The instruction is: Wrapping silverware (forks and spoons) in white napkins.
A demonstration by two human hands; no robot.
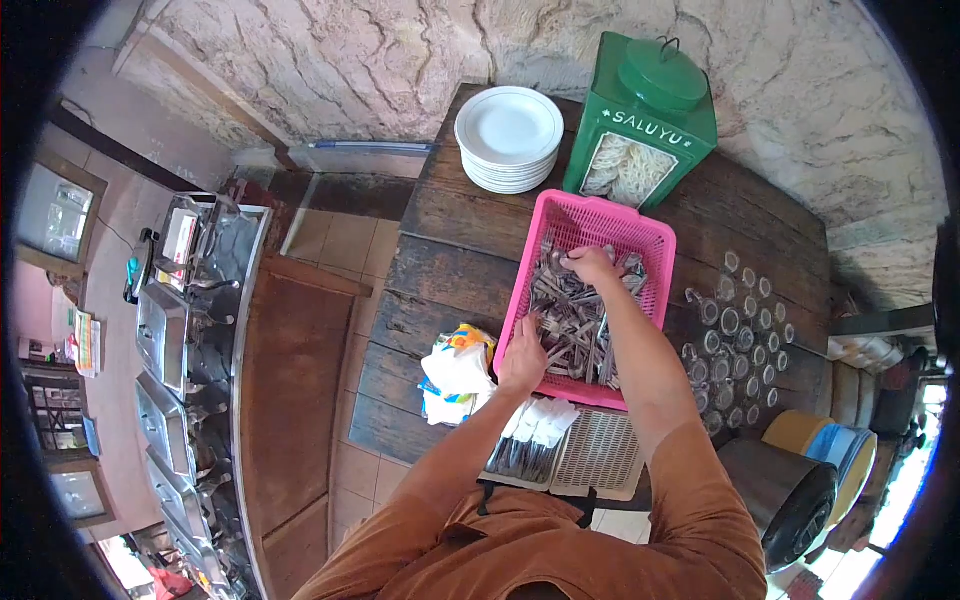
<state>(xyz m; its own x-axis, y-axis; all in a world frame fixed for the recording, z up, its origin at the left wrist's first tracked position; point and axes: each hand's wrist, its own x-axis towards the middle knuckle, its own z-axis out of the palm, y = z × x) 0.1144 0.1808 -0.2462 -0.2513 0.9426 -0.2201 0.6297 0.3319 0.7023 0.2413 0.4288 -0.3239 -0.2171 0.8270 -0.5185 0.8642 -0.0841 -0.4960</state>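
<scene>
A pink plastic basket (534,247) on the wooden table holds a heap of loose metal forks and spoons (574,330). My right hand (591,266) reaches into its upper part, fingers bent at the cutlery; whether they grip a piece is unclear. At the basket's left side, my left hand (525,360) has its fingers at the edge of the heap, and its hold cannot be made out. Nearest my body, a light woven-pattern tray (600,454) has cutlery wrapped in white napkins (536,431) in its left part. Beside my left forearm lie plastic packs with white napkins (457,371).
Stacked white plates (510,131) and a green tin (652,97) with a window stand beyond the basket. Several glass mugs (729,321) cover the table's right side. A dark cylindrical container (784,487) is at lower right. Metal chafing dishes (161,341) line a counter at left.
</scene>
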